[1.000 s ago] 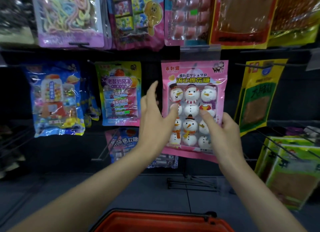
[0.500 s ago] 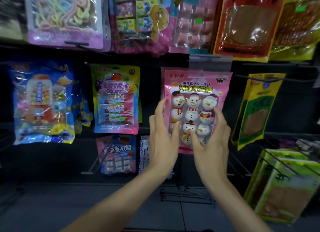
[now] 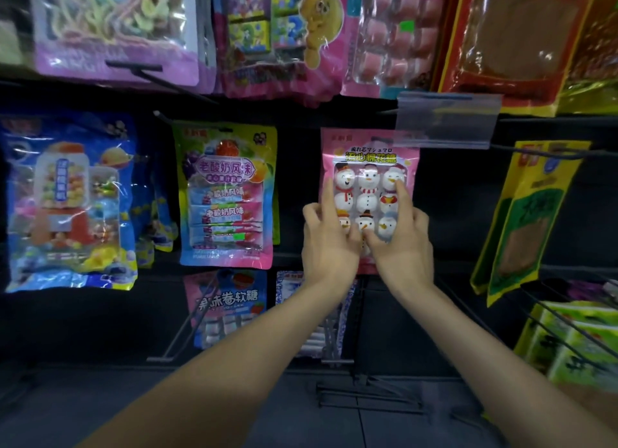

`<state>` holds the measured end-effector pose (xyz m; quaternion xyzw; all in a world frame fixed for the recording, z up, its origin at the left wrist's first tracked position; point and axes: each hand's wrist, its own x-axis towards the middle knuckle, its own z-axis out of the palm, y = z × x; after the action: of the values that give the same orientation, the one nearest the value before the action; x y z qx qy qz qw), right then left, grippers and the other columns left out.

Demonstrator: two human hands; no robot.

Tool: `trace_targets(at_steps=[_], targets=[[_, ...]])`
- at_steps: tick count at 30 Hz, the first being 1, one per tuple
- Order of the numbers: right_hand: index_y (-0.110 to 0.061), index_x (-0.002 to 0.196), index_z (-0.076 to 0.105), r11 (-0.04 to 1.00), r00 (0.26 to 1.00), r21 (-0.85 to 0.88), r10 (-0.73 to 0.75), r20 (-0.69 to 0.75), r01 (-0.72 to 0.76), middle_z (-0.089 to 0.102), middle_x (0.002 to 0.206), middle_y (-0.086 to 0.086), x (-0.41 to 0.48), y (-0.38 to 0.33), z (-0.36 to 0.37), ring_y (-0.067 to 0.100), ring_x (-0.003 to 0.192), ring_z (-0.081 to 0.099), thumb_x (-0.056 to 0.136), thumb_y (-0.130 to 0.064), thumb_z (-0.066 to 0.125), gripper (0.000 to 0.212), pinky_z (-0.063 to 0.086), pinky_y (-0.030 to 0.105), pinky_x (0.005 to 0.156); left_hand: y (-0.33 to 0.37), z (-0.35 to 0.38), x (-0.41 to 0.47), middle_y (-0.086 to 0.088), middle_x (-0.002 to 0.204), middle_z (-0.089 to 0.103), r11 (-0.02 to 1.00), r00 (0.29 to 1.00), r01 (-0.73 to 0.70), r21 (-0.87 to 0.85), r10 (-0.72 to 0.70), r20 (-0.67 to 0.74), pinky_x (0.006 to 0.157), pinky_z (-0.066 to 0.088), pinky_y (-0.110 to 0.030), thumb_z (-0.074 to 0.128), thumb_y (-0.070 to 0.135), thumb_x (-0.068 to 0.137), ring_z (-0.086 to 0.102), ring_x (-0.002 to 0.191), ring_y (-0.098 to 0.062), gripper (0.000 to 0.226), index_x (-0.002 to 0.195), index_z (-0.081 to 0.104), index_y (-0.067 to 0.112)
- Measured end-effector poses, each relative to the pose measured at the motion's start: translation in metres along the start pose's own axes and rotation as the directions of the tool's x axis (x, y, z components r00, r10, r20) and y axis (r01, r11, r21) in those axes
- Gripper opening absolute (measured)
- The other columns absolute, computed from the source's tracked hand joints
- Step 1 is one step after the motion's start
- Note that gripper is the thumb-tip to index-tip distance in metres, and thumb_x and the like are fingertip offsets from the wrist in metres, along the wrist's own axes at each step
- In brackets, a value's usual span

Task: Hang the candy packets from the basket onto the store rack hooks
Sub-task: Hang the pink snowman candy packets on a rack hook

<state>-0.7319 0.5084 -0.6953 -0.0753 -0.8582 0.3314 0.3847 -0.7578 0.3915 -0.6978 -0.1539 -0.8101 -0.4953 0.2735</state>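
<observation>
At the middle of the store rack (image 3: pixel 451 220), on its middle row, both hands hold a pink snowman marshmallow packet (image 3: pixel 368 159) by its lower half. The left hand (image 3: pixel 329 250) lays its forefinger straight up the packet's left side, its thumb presses the front near the bottom, and its other fingers curl at the left edge. The right hand (image 3: pixel 403 247) mirrors it: forefinger stretched up over the right column of snowmen, thumb on the front beside the left thumb, remaining fingers curled at the right edge. The packet stands upright and flat against the dark back panel, its top right corner tucked behind a clear plastic label holder (image 3: pixel 446 121). Whether its hole sits on a hook cannot be told, as the holder covers that spot.

Just left of it hangs a green and pink yoghurt chew packet (image 3: pixel 227 193), and further towards the rack's left edge a blue gumball candy packet (image 3: pixel 67 200). Towards the right edge hangs a yellow and green snack packet (image 3: pixel 525 220). On the top row hang a pastel gummy string packet (image 3: pixel 110 22), a pink cube marshmallow packet (image 3: pixel 391 36) and a red snack packet (image 3: pixel 515 39). Below the hands, a pink and blue soft candy packet (image 3: pixel 227 307) hangs on the bottom row, with green packets (image 3: pixel 575 340) at the lower right corner and wire hooks (image 3: pixel 368 397) jutting out near the bottom edge.
</observation>
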Motion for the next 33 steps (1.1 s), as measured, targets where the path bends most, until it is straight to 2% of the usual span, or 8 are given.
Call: trace_targets(at_steps=[5,8,13,16,21,24,27,33], targets=[[-0.051,0.16,0.007,0.998,0.997,-0.055,0.044,0.066,-0.041,0.039,0.144,0.01,0.03,0.002,0.013,0.024,0.094,0.058,0.095,-0.034,0.071,0.093,0.045,0.032,0.073,-0.007,0.017,0.024,-0.006,0.139,0.035,0.992,0.998,0.051,0.113,-0.053,0.013,0.073,0.054,-0.04,0.066,0.029,0.097,0.054,0.112,-0.027,0.095,0.164,-0.001,0.041],[-0.048,0.161,0.008,0.999,0.994,-0.026,0.032,0.106,-0.029,0.039,0.144,0.013,0.041,0.002,0.02,0.029,0.103,0.06,0.094,-0.03,0.071,0.094,0.048,0.033,0.079,-0.01,0.022,0.037,-0.009,0.142,0.032,0.987,0.997,0.069,0.148,-0.071,0.008,0.069,0.044,-0.036,0.065,0.028,0.098,0.048,0.118,-0.03,0.092,0.164,0.002,0.037],[-0.041,0.163,0.008,1.0,0.99,-0.021,0.021,0.136,-0.018,0.039,0.144,0.017,0.058,0.005,0.032,0.025,0.096,0.055,0.095,-0.024,0.071,0.095,0.044,0.03,0.078,-0.017,0.027,0.051,-0.013,0.144,0.028,0.985,0.996,0.069,0.157,-0.077,0.043,0.083,0.051,-0.042,0.063,0.024,0.1,0.047,0.121,-0.035,0.09,0.166,0.002,0.03],[-0.04,0.164,0.007,0.999,0.99,-0.039,0.01,0.144,-0.004,0.041,0.143,0.016,0.066,0.01,0.038,0.027,0.103,0.057,0.096,-0.024,0.072,0.096,0.041,0.028,0.08,-0.021,0.028,0.06,-0.014,0.145,0.027,0.987,0.995,0.062,0.149,-0.073,0.069,0.092,0.054,-0.048,0.062,0.019,0.1,0.052,0.117,-0.037,0.088,0.166,0.004,0.029],[-0.04,0.164,0.01,0.998,0.993,-0.044,-0.033,0.117,0.038,0.045,0.14,0.015,0.068,0.019,0.043,0.032,0.113,0.059,0.099,-0.021,0.065,0.088,0.041,0.029,0.083,-0.039,0.034,0.06,-0.01,0.142,0.034,0.997,0.999,-0.001,0.079,-0.002,0.032,0.082,0.058,-0.051,0.058,0.018,0.101,0.062,0.1,-0.036,0.083,0.164,0.006,0.037],[-0.039,0.161,0.019,0.998,0.999,0.049,-0.032,0.03,0.03,0.048,0.144,0.012,0.061,0.024,0.045,0.028,0.118,0.058,0.102,-0.025,0.059,0.073,0.041,0.03,0.085,-0.043,0.036,0.056,-0.007,0.144,0.04,0.999,0.999,0.031,0.041,-0.029,-0.039,0.081,0.057,-0.048,0.06,0.025,0.103,0.065,0.098,-0.03,0.08,0.165,0.01,0.036],[-0.03,0.158,0.022,0.978,0.995,0.205,0.052,-0.081,-0.035,0.053,0.144,0.011,0.059,0.025,0.052,0.032,0.12,0.059,0.103,-0.039,0.054,0.064,0.043,0.034,0.087,-0.043,0.04,0.058,-0.009,0.151,0.04,0.992,0.987,0.125,-0.002,-0.125,-0.104,0.089,0.055,-0.048,0.054,0.042,0.105,0.061,0.115,-0.031,0.071,0.165,0.017,0.029],[-0.032,0.155,0.029,0.915,0.977,0.367,0.206,-0.061,-0.17,0.064,0.13,0.005,0.076,0.022,0.071,0.028,0.115,0.064,0.101,-0.051,0.052,0.062,0.051,0.042,0.099,-0.048,0.047,0.066,-0.002,0.146,0.051,0.965,0.966,0.197,-0.172,-0.221,-0.134,0.089,0.04,-0.028,0.049,0.056,0.104,0.058,0.123,-0.019,0.065,0.162,0.03,0.033]])
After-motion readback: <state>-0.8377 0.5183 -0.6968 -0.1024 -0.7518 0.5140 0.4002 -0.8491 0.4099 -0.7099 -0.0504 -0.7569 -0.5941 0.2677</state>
